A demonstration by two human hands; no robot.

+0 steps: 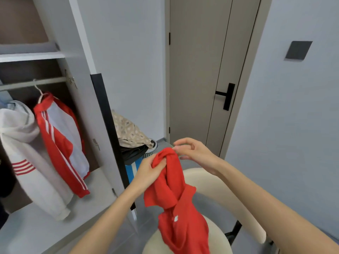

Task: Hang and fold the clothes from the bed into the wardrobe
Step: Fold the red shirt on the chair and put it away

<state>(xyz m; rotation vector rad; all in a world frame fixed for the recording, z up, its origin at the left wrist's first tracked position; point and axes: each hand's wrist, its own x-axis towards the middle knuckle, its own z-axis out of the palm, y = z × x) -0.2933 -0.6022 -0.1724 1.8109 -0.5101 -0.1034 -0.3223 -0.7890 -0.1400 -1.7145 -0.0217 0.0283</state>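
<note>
Shirt (176, 198), red, hangs bunched above chair (216, 182); left hand (148, 171) fingers curled round its upper part; right hand (195, 153) fingers loosely bent at top edge, pinching or only touching, cannot tell; step looks like sorting shirt out before hanging; next needs it shaken open, then over to wardrobe (77, 57) rail (27, 84) beside jacket (60, 140).

Two slender bare forearms run from the lower edge of the view up to bare wrists. The left hand (149, 171) and the right hand (199, 153) are bare as well, with long, slim fingers.
</note>
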